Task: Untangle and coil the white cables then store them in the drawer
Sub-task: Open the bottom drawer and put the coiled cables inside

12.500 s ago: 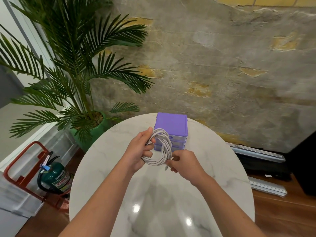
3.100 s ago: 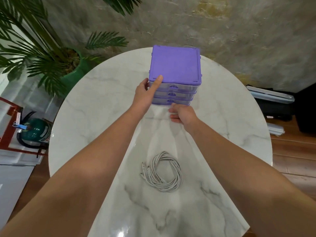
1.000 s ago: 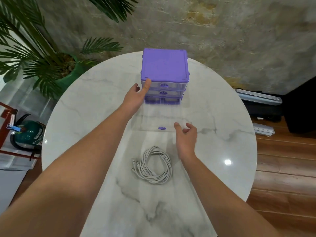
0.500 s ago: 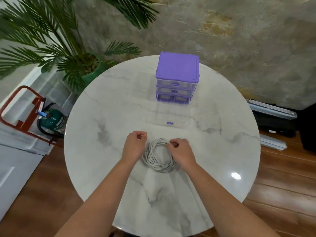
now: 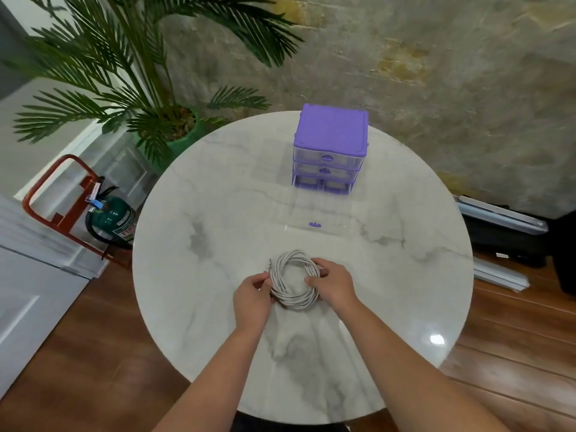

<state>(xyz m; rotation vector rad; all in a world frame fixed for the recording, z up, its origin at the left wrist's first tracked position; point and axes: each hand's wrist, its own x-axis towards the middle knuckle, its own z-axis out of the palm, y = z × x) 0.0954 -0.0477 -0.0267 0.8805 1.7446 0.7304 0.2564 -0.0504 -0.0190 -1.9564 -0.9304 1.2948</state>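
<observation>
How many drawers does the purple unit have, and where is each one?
3. The top drawer and the middle drawer are shut in the unit. The clear bottom drawer is pulled out onto the table, its purple handle toward the person.

Both bare forearms reach forward. The left hand [image 5: 252, 299] and right hand [image 5: 333, 285] curl their fingers [image 5: 312, 279] round opposite sides of the cable coil [image 5: 293, 283].
</observation>
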